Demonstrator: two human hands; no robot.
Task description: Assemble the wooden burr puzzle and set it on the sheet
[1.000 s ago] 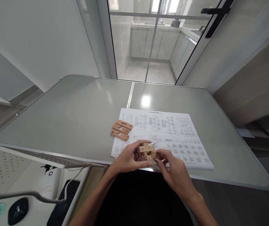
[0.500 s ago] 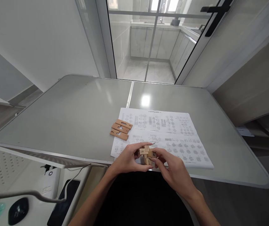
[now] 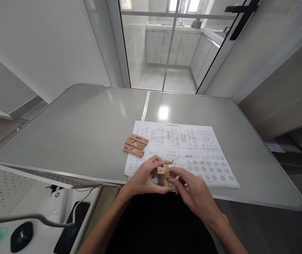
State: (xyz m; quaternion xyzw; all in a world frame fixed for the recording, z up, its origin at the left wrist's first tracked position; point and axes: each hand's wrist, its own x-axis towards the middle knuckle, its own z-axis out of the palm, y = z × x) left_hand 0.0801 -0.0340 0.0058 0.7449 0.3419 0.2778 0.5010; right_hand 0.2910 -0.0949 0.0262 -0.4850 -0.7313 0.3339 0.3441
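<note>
Between my hands is a wooden interlocking puzzle (image 3: 164, 173) of numbered blocks, held over the near edge of a printed sheet (image 3: 206, 165). My left hand (image 3: 144, 177) grips it from the left, index finger along the top and thumb below. From the right, my right hand (image 3: 190, 181) pinches a block marked with a number between thumb and fingertips. Part of the puzzle is hidden behind the fingers. On the sheet's left edge lie three flat wooden pieces (image 3: 135, 144) with cut-outs and numbers, side by side and apart from my hands.
The grey folding table (image 3: 87, 130) has a metal seam running away from me. At lower left, a white cart (image 3: 41, 192) carries a phone (image 3: 71, 227), a black rounded object (image 3: 21, 236), a white box (image 3: 57, 204) and a cable. A glass door (image 3: 164, 53) stands beyond the table.
The puzzle has turned slightly in my hands, and its numbered blocks sit at a slightly different angle. Both hands keep nearly the same place. The flat pieces and sheet have not moved.
</note>
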